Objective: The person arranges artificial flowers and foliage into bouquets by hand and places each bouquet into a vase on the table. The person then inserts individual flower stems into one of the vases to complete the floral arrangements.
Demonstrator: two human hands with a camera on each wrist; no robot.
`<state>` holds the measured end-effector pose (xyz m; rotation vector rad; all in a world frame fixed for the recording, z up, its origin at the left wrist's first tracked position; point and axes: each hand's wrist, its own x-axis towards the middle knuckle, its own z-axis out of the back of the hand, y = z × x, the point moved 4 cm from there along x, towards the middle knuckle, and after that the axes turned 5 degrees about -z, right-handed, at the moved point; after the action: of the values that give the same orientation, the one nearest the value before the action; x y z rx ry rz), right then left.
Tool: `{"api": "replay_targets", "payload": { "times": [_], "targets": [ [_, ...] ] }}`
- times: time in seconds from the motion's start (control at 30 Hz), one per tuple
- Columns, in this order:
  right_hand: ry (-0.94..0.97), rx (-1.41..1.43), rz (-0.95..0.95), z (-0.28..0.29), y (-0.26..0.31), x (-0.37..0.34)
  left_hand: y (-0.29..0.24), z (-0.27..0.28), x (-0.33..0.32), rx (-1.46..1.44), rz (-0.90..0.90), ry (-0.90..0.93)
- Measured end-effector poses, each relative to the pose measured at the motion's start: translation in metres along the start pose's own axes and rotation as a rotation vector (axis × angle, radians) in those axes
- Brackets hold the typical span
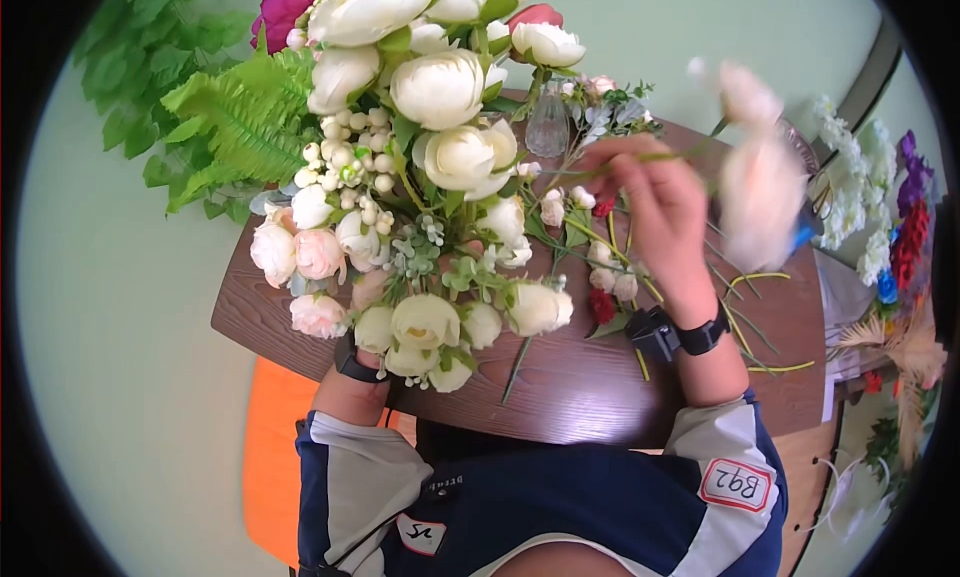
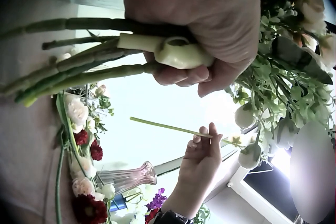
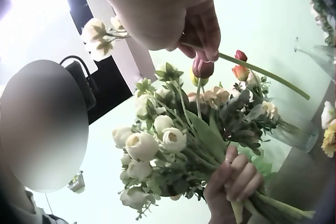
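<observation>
My left hand [image 2: 210, 29] is curled round a bundle of thick green stems [image 2: 68, 66], whose cut ends stick out past the fingers. Above that hand spreads a large bouquet of white and pale pink flowers [image 1: 437, 89]. Between thumb and fingers my right hand [image 1: 665, 202] pinches the green stem [image 3: 268, 74] of a pale pink flower spray [image 1: 762, 192], blurred in the head view. This spray is to the right of the bouquet, apart from it. In the head view the bouquet mostly hides my left hand.
Loose stems [image 1: 750, 322], small pink and red flowers [image 1: 602, 305] lie on the dark wooden table [image 1: 560, 387]. A clear glass vase [image 1: 548, 127] stands at the back. Green foliage [image 1: 150, 67] hangs at the far left; purple, red and white flowers [image 1: 908, 237] are at the right.
</observation>
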<state>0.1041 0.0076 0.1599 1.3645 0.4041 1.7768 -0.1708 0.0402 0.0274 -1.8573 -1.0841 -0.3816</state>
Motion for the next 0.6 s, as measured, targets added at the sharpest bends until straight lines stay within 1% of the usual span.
{"api": "replay_targets", "payload": {
  "times": [0.07,0.1,0.13,0.2,0.27,0.3,0.6],
  "targets": [
    [0.151,-0.032,0.033,-0.017,0.005,-0.006,-0.002,0.0,0.001,-0.002,-0.001,0.002],
    [0.245,-0.109,0.156,-0.026,0.002,-0.01,-0.003,-0.001,0.002,-0.003,0.0,0.003],
    [0.215,-0.206,0.25,-0.03,0.013,-0.019,-0.004,-0.001,0.003,-0.006,0.001,0.004],
    [0.356,-0.298,0.006,-0.04,-0.011,-0.037,-0.004,-0.001,0.005,-0.014,0.006,0.008],
    [0.22,-0.522,0.493,-0.043,0.005,-0.042,-0.003,0.0,0.006,-0.022,0.009,0.01],
    [0.218,-0.523,0.491,-0.045,0.005,-0.042,-0.003,0.0,0.007,-0.027,0.012,0.01],
    [0.256,-0.005,0.154,-0.055,0.009,-0.037,0.002,0.001,0.009,-0.069,0.039,0.006]
  ]
}}
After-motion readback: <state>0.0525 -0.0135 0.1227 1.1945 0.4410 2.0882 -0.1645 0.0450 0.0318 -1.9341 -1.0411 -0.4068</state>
